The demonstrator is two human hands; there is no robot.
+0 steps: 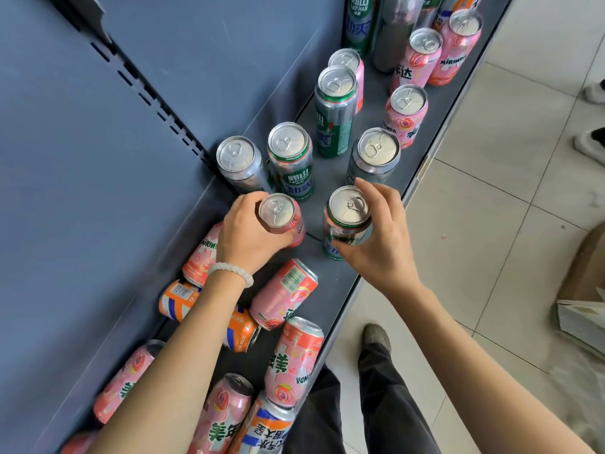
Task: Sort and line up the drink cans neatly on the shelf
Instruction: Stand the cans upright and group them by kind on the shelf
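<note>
Pink can [281, 215] is gripped upright by left hand [244, 234], fingers curled round it, on shelf [330, 283]. Green can [347, 221] is pinched near its top by right hand [379, 237]. Sorting under way; each likely needs setting beside its kind.

orange can [179, 298] partly under left forearm, far cans [396, 14] cut off by top edge

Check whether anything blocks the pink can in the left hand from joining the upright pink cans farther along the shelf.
Yes. Beyond the left hand and its pink can, upright green cans and silver cans crowd the shelf before the pink group.
</note>
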